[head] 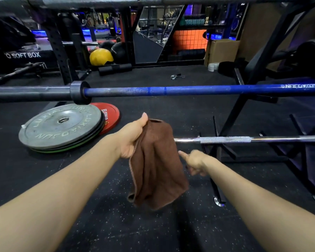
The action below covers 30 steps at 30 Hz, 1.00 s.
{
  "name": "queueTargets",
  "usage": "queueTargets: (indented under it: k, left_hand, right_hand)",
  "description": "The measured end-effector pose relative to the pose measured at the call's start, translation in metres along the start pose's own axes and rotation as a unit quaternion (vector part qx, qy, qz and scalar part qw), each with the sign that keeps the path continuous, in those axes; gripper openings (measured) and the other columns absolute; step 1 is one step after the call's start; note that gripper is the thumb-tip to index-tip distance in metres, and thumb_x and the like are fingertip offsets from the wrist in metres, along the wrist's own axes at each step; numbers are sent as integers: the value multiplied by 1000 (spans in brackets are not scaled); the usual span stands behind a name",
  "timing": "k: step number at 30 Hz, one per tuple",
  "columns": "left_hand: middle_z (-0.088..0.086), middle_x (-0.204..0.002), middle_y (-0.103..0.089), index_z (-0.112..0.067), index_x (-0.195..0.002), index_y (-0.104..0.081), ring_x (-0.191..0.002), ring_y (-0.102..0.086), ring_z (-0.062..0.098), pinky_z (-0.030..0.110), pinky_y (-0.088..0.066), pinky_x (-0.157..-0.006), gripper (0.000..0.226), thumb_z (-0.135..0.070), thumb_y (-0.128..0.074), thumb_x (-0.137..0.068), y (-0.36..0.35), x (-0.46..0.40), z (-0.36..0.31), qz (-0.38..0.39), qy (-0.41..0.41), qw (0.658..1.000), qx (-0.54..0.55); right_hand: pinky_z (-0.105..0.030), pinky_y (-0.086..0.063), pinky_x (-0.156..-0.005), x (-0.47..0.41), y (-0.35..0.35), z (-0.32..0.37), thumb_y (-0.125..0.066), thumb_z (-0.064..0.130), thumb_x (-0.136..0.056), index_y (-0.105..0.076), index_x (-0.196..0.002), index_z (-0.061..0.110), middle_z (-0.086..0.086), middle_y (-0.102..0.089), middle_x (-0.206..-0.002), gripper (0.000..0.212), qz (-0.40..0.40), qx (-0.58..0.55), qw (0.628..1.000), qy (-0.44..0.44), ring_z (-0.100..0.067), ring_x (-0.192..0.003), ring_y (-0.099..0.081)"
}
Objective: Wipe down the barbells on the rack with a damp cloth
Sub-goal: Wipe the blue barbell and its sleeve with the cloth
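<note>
Barbells are lying across the black rack [258,57]: a blue bar [189,90] above a chrome bar [244,139], whose near end the brown cloth [156,166] is hiding. The left hand [133,137] is gripping that cloth; the right hand [195,161] (fingers loosely curled, thumb out) is holding nothing. Weight plates [62,126] are sitting on the floor behind.

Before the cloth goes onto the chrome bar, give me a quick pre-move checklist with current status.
1. Brown cloth held: ok, left hand grips its top edge.
2. Right hand free: ok, holds nothing, fingers loosely curled, beside the cloth.
3. Chrome barbell reachable: ok, it lies behind the cloth, on the black rack.
4. Cloth damp: cannot tell.
5. Blue barbell already wiped: cannot tell.
</note>
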<state>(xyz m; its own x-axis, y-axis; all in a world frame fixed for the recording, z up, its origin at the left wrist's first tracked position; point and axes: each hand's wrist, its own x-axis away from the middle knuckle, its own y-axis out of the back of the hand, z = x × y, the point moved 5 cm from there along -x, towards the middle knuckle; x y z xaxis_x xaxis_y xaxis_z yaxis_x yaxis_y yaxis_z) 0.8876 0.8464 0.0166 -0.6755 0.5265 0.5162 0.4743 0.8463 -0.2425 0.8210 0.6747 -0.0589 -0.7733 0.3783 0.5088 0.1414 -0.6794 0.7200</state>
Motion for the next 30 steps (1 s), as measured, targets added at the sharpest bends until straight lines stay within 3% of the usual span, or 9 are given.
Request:
queueTargets:
  k: [3,5,8,10,15,20,22,26,30]
  left_hand:
    - [16,-83,-71,-3,-88,-66,-76,-69,28,37,-49,-75,67,-57,-28,-97,-5,5,-8,27,-36,997,56]
    - [17,-84,-72,-2,-92,-64,-78,-68,29,39,-48,-74,66,-55,-25,-98,-3,4,-11,24,-54,995,79]
    - [20,-90,-72,-1,-90,-67,-77,-68,32,44,-46,-73,68,-55,-26,-98,8,-1,-11,15,-63,991,115]
    - [20,-95,-71,-1,-87,-72,-77,-70,31,46,-50,-74,58,-50,-41,-94,20,-4,-9,20,-61,991,115]
    - [14,-79,-73,2,-108,-62,-65,-71,20,35,-59,-63,27,3,-61,-81,64,-15,12,-64,-7,994,-84]
    - [13,-84,-64,-3,-92,-59,-45,-63,12,25,-53,-43,19,5,-70,-79,95,-15,18,-225,-40,962,-150]
    - [8,-86,-57,-14,-101,-53,-56,-57,13,28,-51,-53,28,4,-65,-84,98,-18,10,-267,-112,941,-177]
    - [5,-81,-57,-18,-96,-63,-63,-48,13,22,-39,-54,28,6,-49,-93,86,-22,4,-209,-171,923,-274]
    - [5,-87,-63,-14,-102,-64,-73,-56,13,17,-46,-58,37,7,-73,-73,82,-20,12,-147,-141,912,-357]
  right_hand:
    - [-41,-40,-94,2,-26,-17,-10,76,-88,-61,-109,6,-16,-66,-105,89,160,-200,965,-53,-25,-89,-63]
    - [-44,-33,-99,-1,-30,-12,-10,79,-85,-64,-115,14,-10,-69,-112,90,210,-372,904,-14,-23,-106,-62]
    - [-36,-43,-96,1,-10,6,-49,56,-86,-65,-107,22,2,-73,-102,43,172,-569,800,80,-15,-100,-65]
    - [-28,-50,-79,0,1,8,-60,28,-87,-64,-99,21,4,-74,-88,15,124,-603,780,112,-10,-82,-68]
    - [-23,-51,-58,-7,18,-7,-55,12,-95,-62,-96,17,3,-73,-77,8,6,-607,785,125,-11,-71,-67]
    - [-25,-48,-65,-16,42,-24,-64,7,-89,-62,-85,12,-4,-64,-78,6,-137,-557,812,108,-20,-76,-59]
    - [-29,-45,-70,-20,47,-28,-70,6,-83,-57,-99,8,-8,-60,-85,21,-185,-532,820,105,-23,-80,-56]
    - [-14,-42,-54,-12,55,-18,-73,2,-80,-52,-112,12,-5,-58,-83,39,-162,-440,864,186,-13,-67,-52]
    - [-10,-42,-57,-3,47,-12,-71,-11,-72,-63,-102,14,-4,-58,-85,40,-99,-184,954,216,-16,-74,-55]
